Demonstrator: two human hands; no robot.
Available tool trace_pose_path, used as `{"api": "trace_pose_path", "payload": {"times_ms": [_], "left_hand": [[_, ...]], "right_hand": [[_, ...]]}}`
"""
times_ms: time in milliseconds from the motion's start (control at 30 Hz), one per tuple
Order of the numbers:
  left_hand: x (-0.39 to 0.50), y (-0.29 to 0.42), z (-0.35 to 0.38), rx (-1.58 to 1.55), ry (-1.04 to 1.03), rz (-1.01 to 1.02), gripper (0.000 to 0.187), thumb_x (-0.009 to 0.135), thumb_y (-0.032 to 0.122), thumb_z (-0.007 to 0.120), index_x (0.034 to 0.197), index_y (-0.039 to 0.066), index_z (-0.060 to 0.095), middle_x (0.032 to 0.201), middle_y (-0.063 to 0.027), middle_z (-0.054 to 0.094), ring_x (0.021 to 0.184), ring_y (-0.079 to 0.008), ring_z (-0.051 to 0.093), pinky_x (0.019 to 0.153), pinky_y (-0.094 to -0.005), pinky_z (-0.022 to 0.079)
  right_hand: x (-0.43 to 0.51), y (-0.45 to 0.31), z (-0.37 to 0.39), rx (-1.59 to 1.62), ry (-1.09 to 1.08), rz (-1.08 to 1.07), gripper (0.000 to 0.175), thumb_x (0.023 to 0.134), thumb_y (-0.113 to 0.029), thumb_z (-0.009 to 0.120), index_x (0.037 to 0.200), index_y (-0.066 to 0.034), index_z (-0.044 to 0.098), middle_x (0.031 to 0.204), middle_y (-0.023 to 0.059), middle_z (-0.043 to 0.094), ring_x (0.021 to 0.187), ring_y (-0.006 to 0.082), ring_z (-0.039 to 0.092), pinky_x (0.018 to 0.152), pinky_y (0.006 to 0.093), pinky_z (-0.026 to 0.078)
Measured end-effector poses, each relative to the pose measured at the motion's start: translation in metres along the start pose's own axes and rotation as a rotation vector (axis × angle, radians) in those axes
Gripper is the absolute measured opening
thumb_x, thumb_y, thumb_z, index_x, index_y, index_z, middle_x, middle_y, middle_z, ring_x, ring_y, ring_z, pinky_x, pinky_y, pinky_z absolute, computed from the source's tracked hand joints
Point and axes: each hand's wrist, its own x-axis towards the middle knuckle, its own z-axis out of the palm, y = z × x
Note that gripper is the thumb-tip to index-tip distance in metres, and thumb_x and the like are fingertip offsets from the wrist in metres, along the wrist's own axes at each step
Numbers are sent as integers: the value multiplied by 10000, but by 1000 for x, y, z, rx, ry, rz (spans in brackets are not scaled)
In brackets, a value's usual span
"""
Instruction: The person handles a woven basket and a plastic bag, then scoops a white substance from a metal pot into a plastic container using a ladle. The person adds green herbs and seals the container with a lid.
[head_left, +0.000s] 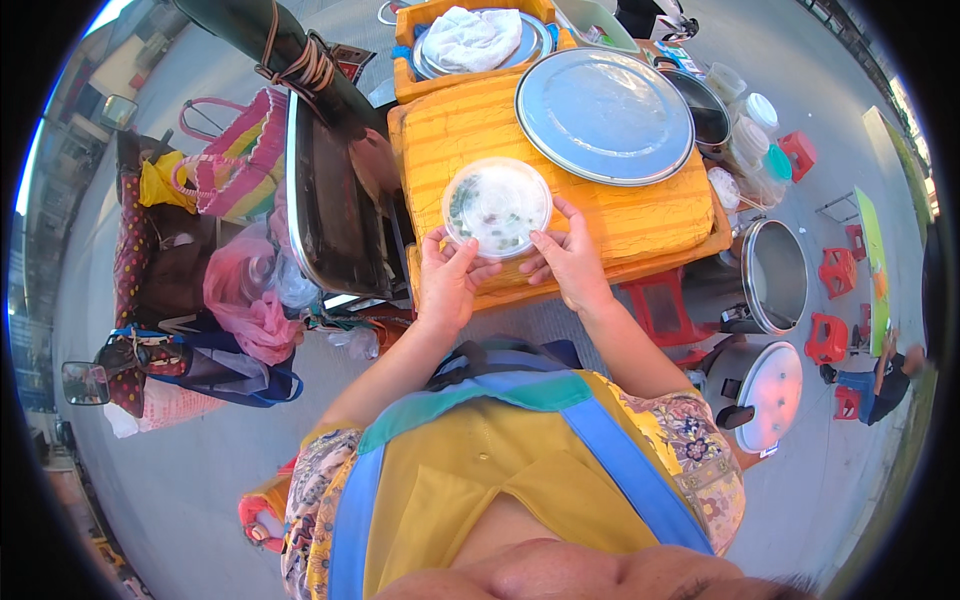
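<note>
Both hands hold a round clear plastic food container (498, 206) by its near rim. A translucent lid covers it, and green bits and pale food show through. My left hand (454, 274) grips the lower left of the rim, my right hand (564, 253) the lower right, thumbs on top. The container is above a yellow, tape-wrapped box (465, 135); whether it touches the box I cannot tell. A large round metal lid (606, 116) lies on the box, beyond the container to the right.
A white cloth (471, 37) lies on metal lids behind the box. A dark metal-rimmed case (330, 202) and a striped bag (247, 154) are at left. At right stand plastic tubs (750, 139), a steel pot (776, 277), a lidded pot (769, 397) and red stools (826, 337). A person (885, 382) sits far right.
</note>
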Motion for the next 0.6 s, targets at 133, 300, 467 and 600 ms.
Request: {"api": "trace_pose_path", "payload": {"times_ms": [133,300,467,600], "left_hand": [[-7,13,-21,105,0,79,562,968,82,556,1413,61,212,1042,-78,526,813,-174,629,664,-327,572],[-11,37,-91,209,-4,383,505,950,-3,531,1397,55,305,1107,-82,486,861,-134,575,722,-267,526],[-18,65,-139,356,46,317,339,970,48,516,1300,45,439,1068,-50,518,836,-114,576,698,-243,502],[-28,68,-158,383,82,318,251,990,62,513,1241,50,499,1054,-41,573,811,-102,584,710,-228,498]], "right_hand": [[3,-4,-27,106,275,-162,745,961,-209,606,1480,-1,113,1161,180,569,1017,241,612,757,354,562],[53,-47,-96,389,479,-159,470,974,-296,589,1327,-30,431,1208,126,552,1150,252,534,955,432,491],[103,-67,-110,366,690,-41,289,950,-306,622,1148,-103,569,1038,60,634,942,187,607,779,335,524],[90,-103,-106,267,653,-158,290,930,-263,636,1150,-82,581,1045,49,633,902,177,617,751,342,535]]}}
